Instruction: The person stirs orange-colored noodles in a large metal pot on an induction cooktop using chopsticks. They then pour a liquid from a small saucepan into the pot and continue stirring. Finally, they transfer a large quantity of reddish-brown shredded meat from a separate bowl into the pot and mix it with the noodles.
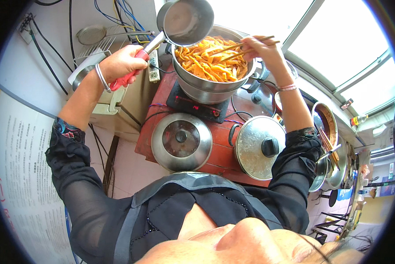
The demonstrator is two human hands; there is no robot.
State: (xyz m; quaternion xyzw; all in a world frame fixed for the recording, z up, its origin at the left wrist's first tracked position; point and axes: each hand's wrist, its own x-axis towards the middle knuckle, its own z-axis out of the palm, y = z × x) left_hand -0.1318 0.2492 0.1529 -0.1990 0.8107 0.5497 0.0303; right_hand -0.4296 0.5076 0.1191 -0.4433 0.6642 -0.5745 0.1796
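My left hand (pixel 126 66) is closed around the red handle of a metal saucepan (pixel 184 23), which is tilted at the far left rim of a steel steamer pot (pixel 210 89). Orange-brown strips of food (pixel 210 59), perhaps wide noodles, fill the pot. In my right hand (pixel 258 49) is a pair of wooden chopsticks (pixel 230 49), their tips on the strips. Beneath the pot, an electric cooktop (pixel 197 107) shows lit red digits. Whether anything flows from the saucepan cannot be seen.
On the red table (pixel 217 161) stand a domed pan lid (pixel 181 142) and a lidded pot (pixel 260 147), nearer to me. A glass lid (pixel 255 99) lies behind them. Cables and a power strip (pixel 154 66) are at the left, bowls (pixel 338 165) at the right, windows behind.
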